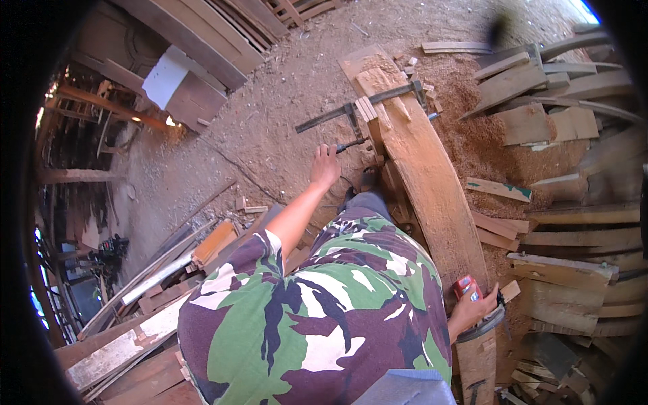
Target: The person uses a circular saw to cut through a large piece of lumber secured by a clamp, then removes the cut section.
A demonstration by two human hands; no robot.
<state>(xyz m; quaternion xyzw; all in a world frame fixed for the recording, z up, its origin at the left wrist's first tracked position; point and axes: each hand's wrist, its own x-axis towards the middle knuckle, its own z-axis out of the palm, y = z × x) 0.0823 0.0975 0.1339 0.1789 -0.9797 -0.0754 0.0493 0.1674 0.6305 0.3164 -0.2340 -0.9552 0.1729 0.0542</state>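
Observation:
My left hand (326,165) is closed around the dark handle (349,144) of a bar clamp. The clamp's long bar (324,121) lies across the far end of a curved wooden plank (439,196), with a jaw at the plank's right edge. A small wood block (366,109) stands by the clamp's near jaw. Low on the right, my right hand (474,310) is wrapped around a red and dark tool (467,287) resting on the plank; its kind is unclear. A dark curved part (484,325) shows beneath that hand.
Sawdust and shavings (466,94) cover the ground right of the plank. Curved timber offcuts (560,297) are piled along the right. More boards (142,337) lie at the lower left. Wooden panels (196,34) stand at the upper left. A cable (236,165) crosses the dirt floor.

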